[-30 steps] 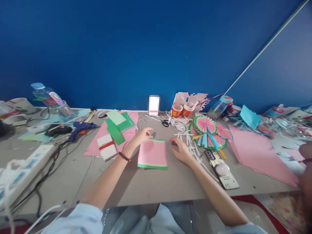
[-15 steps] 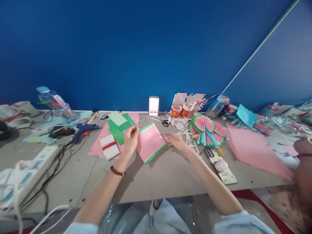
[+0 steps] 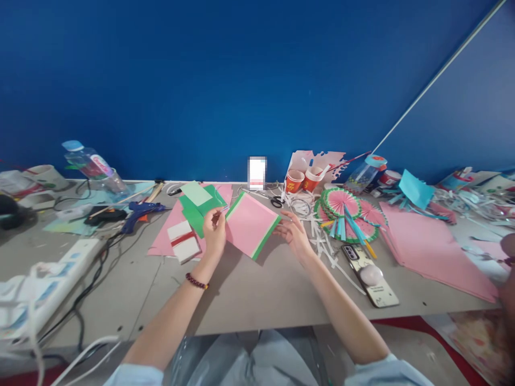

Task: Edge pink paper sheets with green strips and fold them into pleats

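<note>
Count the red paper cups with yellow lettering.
2: the left cup and the right cup, side by side in front of the pink cut-out paper. More could be nested inside.

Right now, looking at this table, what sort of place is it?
Most likely a paper-craft work table: pleated pink-and-green fans lie on the right, a blue glue gun lies on the left, and the person's left hand holds a green-edged pink sheet.
</note>
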`<state>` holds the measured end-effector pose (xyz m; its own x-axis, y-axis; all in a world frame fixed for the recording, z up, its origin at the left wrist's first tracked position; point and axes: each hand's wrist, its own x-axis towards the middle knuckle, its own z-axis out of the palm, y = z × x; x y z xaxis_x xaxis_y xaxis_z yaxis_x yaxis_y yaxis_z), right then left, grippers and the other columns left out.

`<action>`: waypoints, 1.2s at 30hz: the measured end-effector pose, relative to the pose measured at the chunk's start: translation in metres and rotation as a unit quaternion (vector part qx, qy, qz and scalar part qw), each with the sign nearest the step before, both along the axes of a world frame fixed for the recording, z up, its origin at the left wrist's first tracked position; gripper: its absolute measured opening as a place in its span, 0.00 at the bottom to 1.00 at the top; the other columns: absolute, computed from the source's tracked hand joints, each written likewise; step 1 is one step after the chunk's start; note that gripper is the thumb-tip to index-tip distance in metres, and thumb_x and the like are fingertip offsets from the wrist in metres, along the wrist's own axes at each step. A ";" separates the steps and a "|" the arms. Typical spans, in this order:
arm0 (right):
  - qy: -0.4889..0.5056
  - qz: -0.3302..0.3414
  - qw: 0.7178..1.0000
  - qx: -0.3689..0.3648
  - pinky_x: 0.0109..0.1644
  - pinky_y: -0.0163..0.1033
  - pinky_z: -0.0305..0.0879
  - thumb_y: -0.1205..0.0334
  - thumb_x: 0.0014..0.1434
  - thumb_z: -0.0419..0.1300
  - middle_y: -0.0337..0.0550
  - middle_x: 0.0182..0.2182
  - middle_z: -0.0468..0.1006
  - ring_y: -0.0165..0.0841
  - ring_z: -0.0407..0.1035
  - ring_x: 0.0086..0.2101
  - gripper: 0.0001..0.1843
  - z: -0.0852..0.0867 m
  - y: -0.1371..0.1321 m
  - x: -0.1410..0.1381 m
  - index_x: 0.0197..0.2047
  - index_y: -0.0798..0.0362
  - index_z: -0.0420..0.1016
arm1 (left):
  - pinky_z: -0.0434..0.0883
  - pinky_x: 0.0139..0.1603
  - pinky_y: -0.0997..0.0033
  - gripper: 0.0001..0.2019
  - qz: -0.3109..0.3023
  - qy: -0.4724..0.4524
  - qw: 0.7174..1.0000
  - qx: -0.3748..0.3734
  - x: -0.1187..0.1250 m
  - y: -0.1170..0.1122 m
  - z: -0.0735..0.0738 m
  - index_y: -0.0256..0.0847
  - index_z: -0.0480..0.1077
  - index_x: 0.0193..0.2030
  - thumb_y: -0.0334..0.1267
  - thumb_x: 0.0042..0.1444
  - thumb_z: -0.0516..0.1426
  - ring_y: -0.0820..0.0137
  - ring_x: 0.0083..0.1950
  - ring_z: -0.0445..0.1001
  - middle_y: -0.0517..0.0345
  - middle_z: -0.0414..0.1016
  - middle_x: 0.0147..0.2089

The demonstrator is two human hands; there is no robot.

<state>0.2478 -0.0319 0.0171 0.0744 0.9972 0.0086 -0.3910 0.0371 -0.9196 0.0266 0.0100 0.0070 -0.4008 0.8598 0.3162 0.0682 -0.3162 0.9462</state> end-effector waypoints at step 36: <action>-0.298 -0.080 0.923 0.229 0.38 0.37 0.71 0.64 0.57 0.59 0.42 0.34 0.79 0.31 0.74 0.34 0.13 0.021 -0.046 -0.019 0.47 0.49 0.69 | 0.69 0.42 0.68 0.24 -0.095 0.424 0.850 0.297 0.034 -0.067 0.044 0.46 0.61 0.61 0.34 0.59 0.57 0.67 0.42 0.74 0.52 0.75 0.44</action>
